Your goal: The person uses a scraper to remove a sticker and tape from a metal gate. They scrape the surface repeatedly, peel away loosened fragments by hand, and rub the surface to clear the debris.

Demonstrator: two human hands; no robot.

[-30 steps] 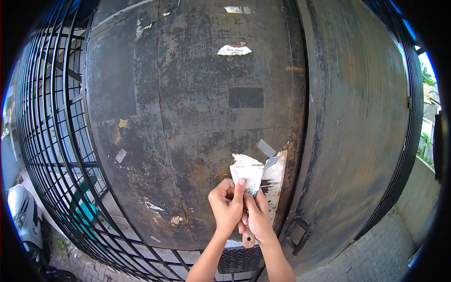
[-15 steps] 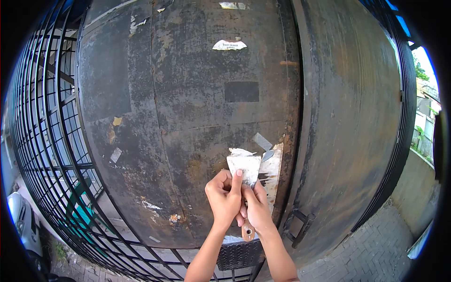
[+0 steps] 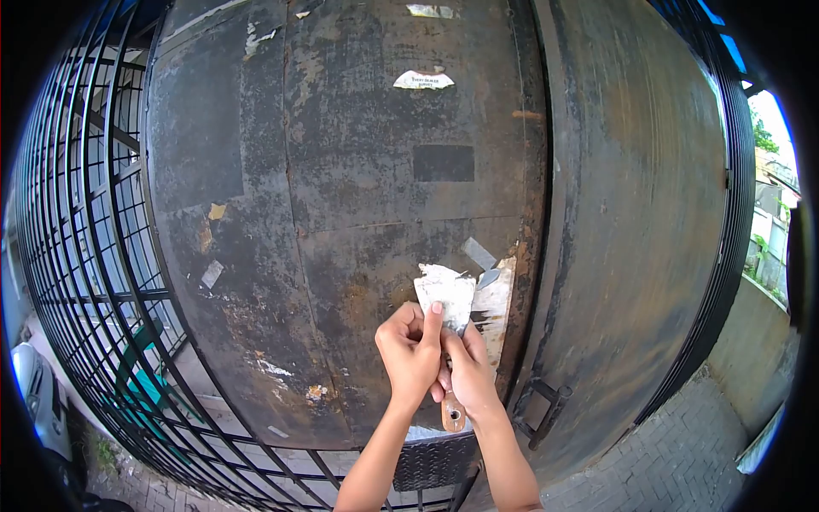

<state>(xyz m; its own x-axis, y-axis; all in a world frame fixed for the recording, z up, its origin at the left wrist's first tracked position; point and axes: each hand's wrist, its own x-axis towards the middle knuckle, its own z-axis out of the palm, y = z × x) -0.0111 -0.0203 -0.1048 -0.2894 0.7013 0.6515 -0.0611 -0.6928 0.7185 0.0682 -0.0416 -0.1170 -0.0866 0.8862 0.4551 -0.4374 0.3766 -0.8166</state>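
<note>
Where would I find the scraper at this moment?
In the head view, the scraper is low, just right of centre, held by the left hand and right hand.

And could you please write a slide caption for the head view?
Left hand and right hand hold a wooden-handled scraper before a rusty metal panel.

Up on the dark metal door [image 3: 341,200], a torn white sticker [image 3: 424,80] shows tiny print; the upper line looks like "EVERY DEALER"; the lower is too blurred.
</note>
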